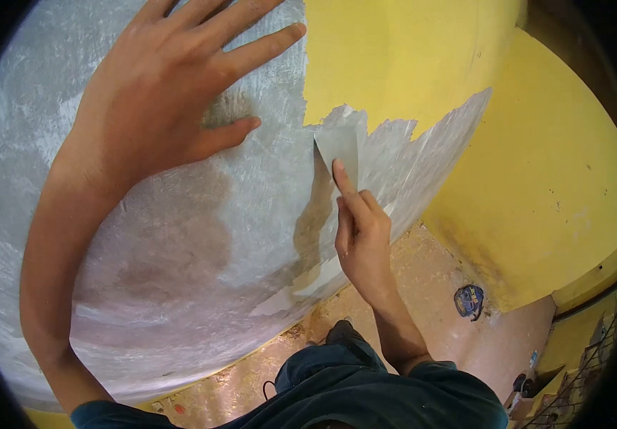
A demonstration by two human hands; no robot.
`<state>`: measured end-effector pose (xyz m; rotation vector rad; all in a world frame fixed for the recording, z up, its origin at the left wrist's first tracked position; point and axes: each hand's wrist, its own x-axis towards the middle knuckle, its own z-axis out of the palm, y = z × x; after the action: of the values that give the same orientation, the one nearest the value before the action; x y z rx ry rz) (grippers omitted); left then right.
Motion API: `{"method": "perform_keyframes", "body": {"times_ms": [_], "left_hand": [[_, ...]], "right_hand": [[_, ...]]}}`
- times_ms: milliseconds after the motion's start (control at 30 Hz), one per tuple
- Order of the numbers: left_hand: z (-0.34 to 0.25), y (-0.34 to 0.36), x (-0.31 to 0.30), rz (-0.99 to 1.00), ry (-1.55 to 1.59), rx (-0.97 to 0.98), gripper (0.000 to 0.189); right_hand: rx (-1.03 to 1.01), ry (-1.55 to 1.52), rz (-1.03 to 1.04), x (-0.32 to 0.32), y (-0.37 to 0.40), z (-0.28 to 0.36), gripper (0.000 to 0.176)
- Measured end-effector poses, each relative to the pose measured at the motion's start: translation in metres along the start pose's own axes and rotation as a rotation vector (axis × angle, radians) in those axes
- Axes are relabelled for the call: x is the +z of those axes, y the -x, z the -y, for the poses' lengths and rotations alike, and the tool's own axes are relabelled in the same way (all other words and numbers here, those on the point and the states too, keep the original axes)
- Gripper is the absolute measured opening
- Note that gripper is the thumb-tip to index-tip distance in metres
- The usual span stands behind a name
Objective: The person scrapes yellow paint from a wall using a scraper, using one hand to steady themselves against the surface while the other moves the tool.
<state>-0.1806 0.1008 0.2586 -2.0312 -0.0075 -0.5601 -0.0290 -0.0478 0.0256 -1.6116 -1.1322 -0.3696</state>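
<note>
My right hand [367,232] grips a putty knife [341,146], its index finger laid along the blade. The handle is hidden inside my fist. The blade's edge meets the ragged lower border of the yellow paint [394,64] on a large curved surface. Bare grey surface [265,193] shows to the left of and below the paint, with scrape marks and darker patches. Spread flat on that grey area is my left hand [173,86], fingers apart and holding nothing; its upper fingertips run out of the frame. A shadow falls below the blade.
Another yellow curved panel [537,179] stands to the right, stained near its foot. On the dusty floor [423,314] lies a small dark blue and black object [469,302]. A metal grid [594,365] and assorted items are at the lower right. My shoe [342,330] shows below.
</note>
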Motion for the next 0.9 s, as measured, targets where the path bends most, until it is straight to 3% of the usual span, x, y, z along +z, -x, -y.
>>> {"method": "perform_keyframes", "body": {"times_ms": [67, 133, 267, 333, 367, 433, 567, 633, 733, 900], "left_hand": [[-0.002, 0.0, 0.004, 0.108, 0.089, 0.0, 0.077], [-0.001, 0.003, 0.026, -0.144, -0.122, 0.033, 0.078], [0.002, 0.002, 0.019, -0.13, -0.108, 0.026, 0.077], [0.001, 0.0, 0.0, 0.089, 0.067, 0.016, 0.077], [0.0, 0.001, 0.007, 0.091, 0.074, 0.014, 0.077], [-0.001, 0.002, 0.026, -0.14, -0.111, 0.027, 0.077], [0.0, 0.002, 0.027, -0.062, -0.22, 0.02, 0.077], [0.002, 0.004, 0.031, -0.182, -0.137, 0.045, 0.077], [0.002, 0.003, 0.031, -0.084, -0.307, 0.028, 0.078], [0.0, 0.002, 0.028, -0.172, -0.121, 0.039, 0.077]], "right_hand": [[-0.047, 0.057, -0.034, -0.004, -0.013, 0.004, 0.07], [-0.045, 0.057, -0.043, -0.007, -0.017, 0.009, 0.07], [-0.009, 0.054, 0.031, -0.003, 0.001, 0.003, 0.071], [-0.041, 0.04, -0.002, -0.001, -0.004, 0.002, 0.066], [-0.055, 0.031, -0.038, -0.002, -0.006, 0.002, 0.062], [-0.043, 0.051, -0.035, -0.008, -0.017, 0.009, 0.062], [-0.028, 0.103, 0.014, -0.006, -0.009, 0.005, 0.072], [-0.027, 0.068, -0.001, -0.004, -0.009, 0.007, 0.068], [-0.03, 0.051, -0.04, -0.007, -0.02, 0.011, 0.065], [-0.07, 0.079, -0.046, -0.001, -0.006, 0.002, 0.065]]}}
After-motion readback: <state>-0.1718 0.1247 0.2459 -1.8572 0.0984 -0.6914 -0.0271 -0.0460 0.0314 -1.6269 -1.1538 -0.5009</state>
